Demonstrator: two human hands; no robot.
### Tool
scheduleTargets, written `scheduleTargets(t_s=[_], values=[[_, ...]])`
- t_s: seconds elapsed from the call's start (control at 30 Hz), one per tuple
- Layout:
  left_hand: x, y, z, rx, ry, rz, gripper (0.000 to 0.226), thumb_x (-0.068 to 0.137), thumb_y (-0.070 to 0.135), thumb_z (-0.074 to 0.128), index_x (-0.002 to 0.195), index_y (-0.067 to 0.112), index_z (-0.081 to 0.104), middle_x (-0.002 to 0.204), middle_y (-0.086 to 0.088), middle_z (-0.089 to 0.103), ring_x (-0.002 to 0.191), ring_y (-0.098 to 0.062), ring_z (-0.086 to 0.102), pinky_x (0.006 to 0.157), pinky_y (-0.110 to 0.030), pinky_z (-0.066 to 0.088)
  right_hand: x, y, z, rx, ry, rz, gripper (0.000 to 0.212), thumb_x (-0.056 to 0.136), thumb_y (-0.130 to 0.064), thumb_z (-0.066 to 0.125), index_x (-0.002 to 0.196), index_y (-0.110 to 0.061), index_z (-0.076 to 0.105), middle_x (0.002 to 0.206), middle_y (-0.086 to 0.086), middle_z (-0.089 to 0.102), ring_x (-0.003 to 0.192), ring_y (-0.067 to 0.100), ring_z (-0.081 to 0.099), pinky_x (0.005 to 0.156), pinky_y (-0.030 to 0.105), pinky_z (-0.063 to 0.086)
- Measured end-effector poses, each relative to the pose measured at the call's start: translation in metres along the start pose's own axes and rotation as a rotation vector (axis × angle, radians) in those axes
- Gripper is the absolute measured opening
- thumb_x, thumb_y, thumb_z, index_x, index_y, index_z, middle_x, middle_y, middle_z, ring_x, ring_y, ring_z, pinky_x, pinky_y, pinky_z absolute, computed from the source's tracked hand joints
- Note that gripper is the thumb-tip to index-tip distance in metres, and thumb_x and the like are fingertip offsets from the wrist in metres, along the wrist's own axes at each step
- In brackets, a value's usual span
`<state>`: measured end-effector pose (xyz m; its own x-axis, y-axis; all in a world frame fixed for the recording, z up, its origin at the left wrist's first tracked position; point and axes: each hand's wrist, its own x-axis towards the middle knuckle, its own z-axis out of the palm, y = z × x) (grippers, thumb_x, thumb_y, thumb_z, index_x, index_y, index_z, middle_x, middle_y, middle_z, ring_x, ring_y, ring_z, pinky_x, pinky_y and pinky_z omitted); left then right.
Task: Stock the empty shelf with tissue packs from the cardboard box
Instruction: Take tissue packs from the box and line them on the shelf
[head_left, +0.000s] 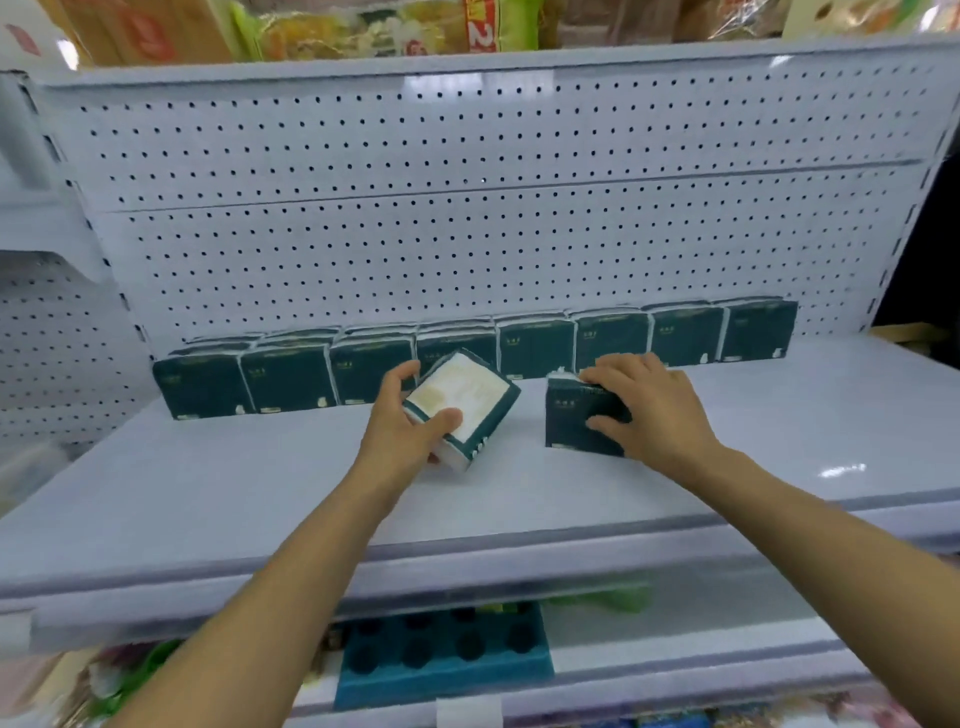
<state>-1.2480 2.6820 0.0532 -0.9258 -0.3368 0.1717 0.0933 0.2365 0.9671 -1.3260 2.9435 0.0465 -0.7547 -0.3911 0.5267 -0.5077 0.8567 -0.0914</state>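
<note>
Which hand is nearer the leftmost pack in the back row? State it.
Left. The left hand, gripping a tilted tissue pack, sits right of the leftmost pack; the right hand holds another pack farther right.

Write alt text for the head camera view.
Two bare hands each hold a dark green tissue pack over a white shelf: left hand a tilted pack, right hand an upright pack. A row of packs lines the pegboard.

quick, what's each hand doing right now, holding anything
Left hand: grip closed on a tilted tissue pack, held just above the shelf.
Right hand: grip closed on an upright tissue pack standing on the shelf.
</note>
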Motion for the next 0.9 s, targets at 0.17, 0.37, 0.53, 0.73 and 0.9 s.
scheduleTargets(t_s=[0.17,0.37,0.53,0.73,0.9], values=[[0.044,-0.006,-0.004,0.06,-0.1,-0.057,0.073,0.083,0.016,0.078,0.142,0.03,0.037,0.126,-0.002,0.052,0.096,-0.02,0.064,0.056,-0.023,0.054,0.044,0.013,0.023,-0.025,-0.002,-0.047,0.051,0.084,-0.035,0.072,0.132,-0.028,0.056,0.134,-0.003,0.053,0.123,0.023,0.046,0.094,0.044,0.04],[0.074,-0.022,-0.02,0.085,-0.222,-0.099,0.049,0.083,0.014,0.078,0.123,0.029,0.053,0.118,-0.001,0.06,0.091,-0.02,0.068,0.064,-0.027,0.058,0.092,0.015,0.062,0.012,0.036,-0.098,0.053,0.085,-0.03,0.072,0.134,-0.023,0.055,0.139,-0.001,0.053,0.129,0.023,0.048,0.104,0.044,0.038],[0.085,-0.033,-0.028,0.067,-0.249,-0.109,0.045,0.081,0.016,0.08,0.116,0.034,0.057,0.114,0.0,0.065,0.092,-0.019,0.07,0.069,-0.03,0.059,0.114,0.014,0.082,0.031,0.089,-0.143,0.052,0.083,-0.024,0.075,0.131,-0.018,0.058,0.137,0.001,0.055,0.124,0.026,0.052,0.106,0.041,0.036],[0.089,-0.032,-0.028,0.011,-0.249,-0.12,0.044,0.08,0.016,0.08,0.116,0.032,0.061,0.114,-0.001,0.069,0.094,-0.019,0.072,0.08,-0.038,0.061,0.125,0.016,0.092,0.006,0.165,-0.174,0.053,0.078,-0.02,0.079,0.127,-0.014,0.061,0.134,0.006,0.058,0.122,0.03,0.055,0.104,0.044,0.039],[0.086,-0.027,-0.025,-0.017,-0.245,-0.115,0.044,0.08,0.017,0.08,0.118,0.03,0.061,0.117,-0.001,0.068,0.097,-0.019,0.07,0.078,-0.033,0.06,0.132,0.019,0.093,-0.048,0.131,-0.173,0.058,0.08,-0.026,0.076,0.133,-0.017,0.055,0.142,0.007,0.05,0.134,0.031,0.043,0.108,0.05,0.033]])
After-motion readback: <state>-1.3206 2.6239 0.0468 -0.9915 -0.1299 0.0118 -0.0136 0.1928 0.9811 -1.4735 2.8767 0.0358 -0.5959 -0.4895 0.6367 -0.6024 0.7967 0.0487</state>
